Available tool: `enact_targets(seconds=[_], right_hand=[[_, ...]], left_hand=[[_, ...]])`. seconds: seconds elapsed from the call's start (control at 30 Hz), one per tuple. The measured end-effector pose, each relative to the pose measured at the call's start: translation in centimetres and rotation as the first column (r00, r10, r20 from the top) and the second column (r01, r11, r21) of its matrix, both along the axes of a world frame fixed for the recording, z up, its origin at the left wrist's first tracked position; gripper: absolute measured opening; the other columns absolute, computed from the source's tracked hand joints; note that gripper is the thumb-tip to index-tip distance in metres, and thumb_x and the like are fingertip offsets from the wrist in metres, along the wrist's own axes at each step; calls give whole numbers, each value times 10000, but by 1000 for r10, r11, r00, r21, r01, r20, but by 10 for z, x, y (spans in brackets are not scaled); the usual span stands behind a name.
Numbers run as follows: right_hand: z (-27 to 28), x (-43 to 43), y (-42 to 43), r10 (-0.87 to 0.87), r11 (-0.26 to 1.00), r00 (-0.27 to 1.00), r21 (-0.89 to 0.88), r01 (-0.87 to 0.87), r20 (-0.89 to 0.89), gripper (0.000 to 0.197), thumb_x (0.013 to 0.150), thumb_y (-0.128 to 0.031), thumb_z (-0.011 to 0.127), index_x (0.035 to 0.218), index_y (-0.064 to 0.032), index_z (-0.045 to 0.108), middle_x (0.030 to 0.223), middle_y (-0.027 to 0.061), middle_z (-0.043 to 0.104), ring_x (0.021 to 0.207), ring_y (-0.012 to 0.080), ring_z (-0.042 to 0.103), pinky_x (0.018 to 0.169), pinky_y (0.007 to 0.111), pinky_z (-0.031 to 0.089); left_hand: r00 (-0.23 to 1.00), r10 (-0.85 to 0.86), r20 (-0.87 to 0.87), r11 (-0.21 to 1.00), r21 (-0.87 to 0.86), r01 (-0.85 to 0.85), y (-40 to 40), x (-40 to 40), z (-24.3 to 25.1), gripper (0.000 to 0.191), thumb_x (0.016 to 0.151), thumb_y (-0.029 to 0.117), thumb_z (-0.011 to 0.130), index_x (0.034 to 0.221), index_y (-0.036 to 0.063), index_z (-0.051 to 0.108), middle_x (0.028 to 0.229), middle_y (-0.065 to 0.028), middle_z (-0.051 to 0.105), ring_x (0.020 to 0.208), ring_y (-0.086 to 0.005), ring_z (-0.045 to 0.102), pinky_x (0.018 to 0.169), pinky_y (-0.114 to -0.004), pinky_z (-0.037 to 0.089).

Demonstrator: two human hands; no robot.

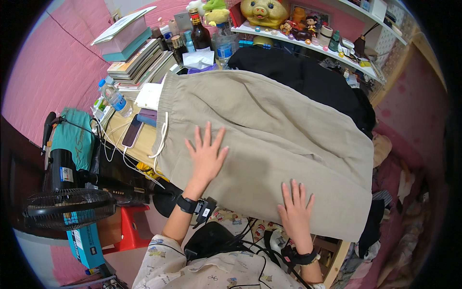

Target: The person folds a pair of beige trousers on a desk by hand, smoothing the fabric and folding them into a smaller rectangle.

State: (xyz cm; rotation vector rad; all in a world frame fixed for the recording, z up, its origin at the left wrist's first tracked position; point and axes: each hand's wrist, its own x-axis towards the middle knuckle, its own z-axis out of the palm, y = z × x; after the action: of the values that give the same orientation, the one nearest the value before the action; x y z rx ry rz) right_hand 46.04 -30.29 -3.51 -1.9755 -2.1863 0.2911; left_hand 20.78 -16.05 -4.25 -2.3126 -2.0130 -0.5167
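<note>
A pair of beige trousers (pixel 260 169) with an elastic waistband (pixel 169 95) is spread across the desk, legs laid together and pointing right. A white drawstring (pixel 163 139) hangs from the waist at the left. My left hand (pixel 207 155) rests flat on the cloth near the waistband, fingers spread, holding nothing. Further right, my right hand (pixel 296 207) lies on the lower part of the legs near the front edge, fingers also apart. Soft creases run along the upper leg. Beyond the trousers lies a heap of black cloth (pixel 288 68).
A charging phone (pixel 132 132), a water bottle (pixel 117 99) and stacked books (pixel 139 68) stand left of the trousers. Glass and plastic bottles (pixel 200 32) line the back, below a white shelf (pixel 306 41) with figurines. A black fan (pixel 68 206) stands at lower left.
</note>
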Motion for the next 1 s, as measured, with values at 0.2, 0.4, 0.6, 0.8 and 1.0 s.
enact_targets(seconds=[0.2,0.4,0.6,0.8,1.0], right_hand=[[-16,44,5,-56,997,986,62,47,156,570,860,-268,528,1392,-224,326,1431,65,322,1308,304,290,1081,513,139],[-18,144,-12,-330,942,920,9,336,210,514,917,-312,400,1412,-222,294,1458,73,270,1342,295,225,1083,499,130],[-6,199,-29,-661,735,726,-31,677,187,499,959,-318,282,1431,-164,235,1486,108,190,1369,321,137,1077,513,106],[6,73,-8,-335,942,942,-46,333,-33,594,875,-274,476,1409,-111,272,1469,158,200,1362,334,153,1065,563,111],[-7,25,7,9,1000,1000,18,-9,-29,548,832,-290,547,1349,-173,410,1424,87,325,1293,322,295,1058,546,169]], left_hand=[[986,132,-101,986,111,-121,17,-34,13,554,890,403,446,1406,271,296,1495,-102,159,1351,-416,99,1008,-668,51],[962,252,-100,963,121,-240,30,-70,9,514,918,400,392,1410,307,274,1501,-102,129,1353,-399,117,1014,-656,89],[965,260,-31,964,71,-257,31,-67,17,531,929,384,365,1428,253,240,1498,-117,135,1357,-399,104,1028,-640,45],[1000,4,-1,988,-153,-4,-36,4,24,600,897,399,420,1429,188,243,1481,-190,134,1344,-436,104,1045,-609,51],[989,-147,35,958,-243,151,-58,6,-7,595,883,434,446,1409,199,297,1450,-142,266,1332,-351,228,1059,-578,101]])
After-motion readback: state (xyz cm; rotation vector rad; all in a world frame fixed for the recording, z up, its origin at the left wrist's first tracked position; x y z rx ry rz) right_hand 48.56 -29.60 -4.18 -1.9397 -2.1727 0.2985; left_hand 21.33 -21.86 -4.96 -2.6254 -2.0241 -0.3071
